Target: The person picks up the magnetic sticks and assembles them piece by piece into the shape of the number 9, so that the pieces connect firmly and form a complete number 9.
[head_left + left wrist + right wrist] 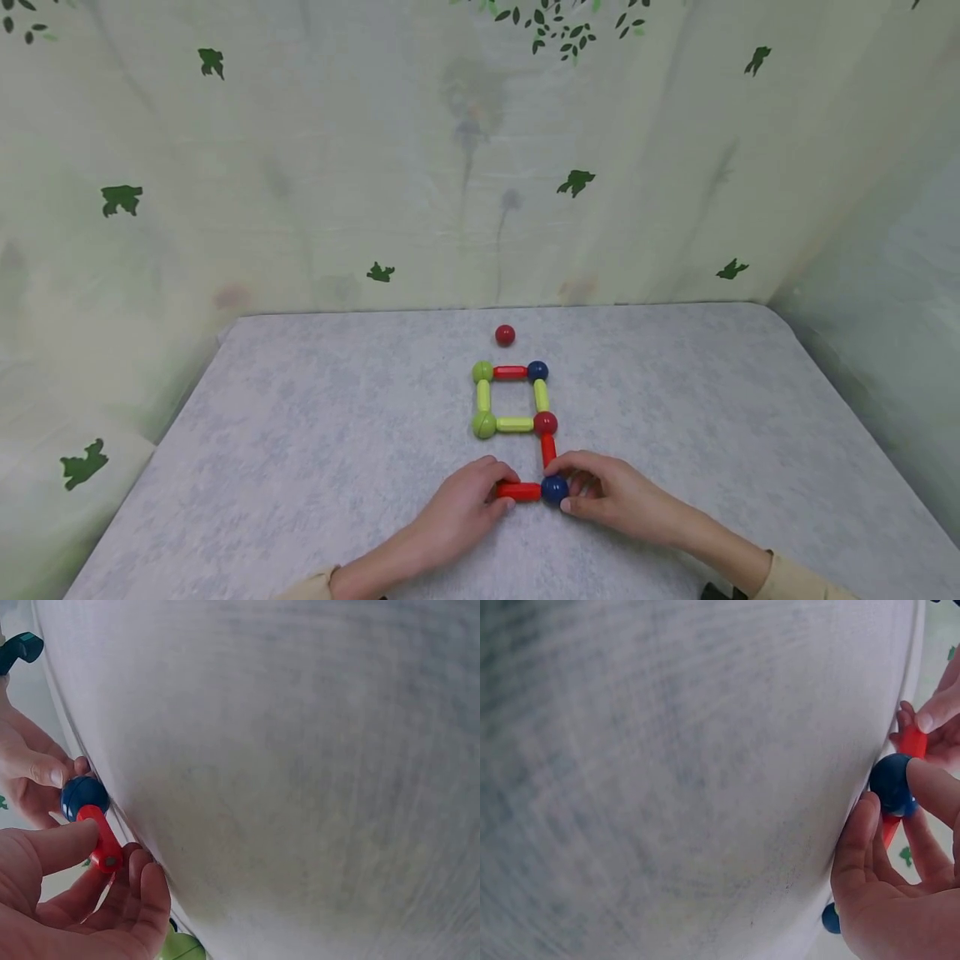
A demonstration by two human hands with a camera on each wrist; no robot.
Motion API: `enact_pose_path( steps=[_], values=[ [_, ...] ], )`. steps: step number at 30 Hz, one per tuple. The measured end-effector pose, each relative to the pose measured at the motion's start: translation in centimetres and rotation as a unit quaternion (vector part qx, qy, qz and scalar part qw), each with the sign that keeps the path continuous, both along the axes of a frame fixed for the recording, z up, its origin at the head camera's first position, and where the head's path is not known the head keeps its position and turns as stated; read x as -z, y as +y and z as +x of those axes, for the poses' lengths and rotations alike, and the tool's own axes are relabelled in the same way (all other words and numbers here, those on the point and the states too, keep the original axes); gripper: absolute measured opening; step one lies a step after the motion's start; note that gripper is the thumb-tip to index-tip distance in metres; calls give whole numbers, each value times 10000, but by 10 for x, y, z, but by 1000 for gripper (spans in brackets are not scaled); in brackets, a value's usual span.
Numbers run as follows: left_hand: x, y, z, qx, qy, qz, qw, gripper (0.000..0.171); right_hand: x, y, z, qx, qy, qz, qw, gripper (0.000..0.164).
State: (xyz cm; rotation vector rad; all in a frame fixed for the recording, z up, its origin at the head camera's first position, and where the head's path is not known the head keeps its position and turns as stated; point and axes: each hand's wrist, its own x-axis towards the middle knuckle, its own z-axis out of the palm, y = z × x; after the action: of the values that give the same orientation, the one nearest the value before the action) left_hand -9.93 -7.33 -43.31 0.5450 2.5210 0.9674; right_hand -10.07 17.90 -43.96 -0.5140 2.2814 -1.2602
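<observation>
In the head view my left hand (467,507) pinches a short red rod (519,492) between thumb and fingers. The rod's right end meets a dark blue ball (554,489), which my right hand (618,497) grips from the right. A second red rod (548,451) runs from that ball up to a red ball (545,423). The left wrist view shows the left thumb lying along the pinched rod (103,840), its free end facing the camera. In the right wrist view, thumb and fingers surround the blue ball (892,784).
Beyond the hands lies a square of rods and balls, with green balls (483,424) at its left corners, another blue ball (537,371) and a red top rod (511,372). A loose red ball (505,335) sits near the back edge of the grey table (337,392). A patterned curtain (420,167) hangs behind.
</observation>
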Motion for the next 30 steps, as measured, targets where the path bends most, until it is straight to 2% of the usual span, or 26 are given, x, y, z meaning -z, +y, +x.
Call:
enact_pose_path(
  steps=[9, 12, 16, 19, 23, 27, 30],
  values=[
    [-2, 0, -1, -128, -229, 138, 9996, 21, 0, 0, 0, 18, 10, -64, 10000, 35],
    [-6, -3, -3, -145, -206, 167, 9995, 21, 0, 0, 1, 58, -8, -26, 10000, 36],
    [-15, -7, -11, -32, 70, 149, 9999, 20, -1, -1, 1, 100, -34, 5, 9999, 36],
    [-21, -10, -21, 68, 281, 164, 9994, 20, -1, 0, 2, 101, -29, 9, 9999, 36],
    [-26, -16, -38, 18, 574, 206, 9981, 21, -1, -1, 1, 91, -37, 40, 9999, 35],
    [-28, -25, -58, -307, 812, 310, 9957, 19, -1, -3, 1, 94, -86, 112, 9999, 35],
    [-25, -34, -79, -585, 1001, 423, 9924, 18, -2, -4, 1, 56, 11, 212, 9998, 36]
  ],
)
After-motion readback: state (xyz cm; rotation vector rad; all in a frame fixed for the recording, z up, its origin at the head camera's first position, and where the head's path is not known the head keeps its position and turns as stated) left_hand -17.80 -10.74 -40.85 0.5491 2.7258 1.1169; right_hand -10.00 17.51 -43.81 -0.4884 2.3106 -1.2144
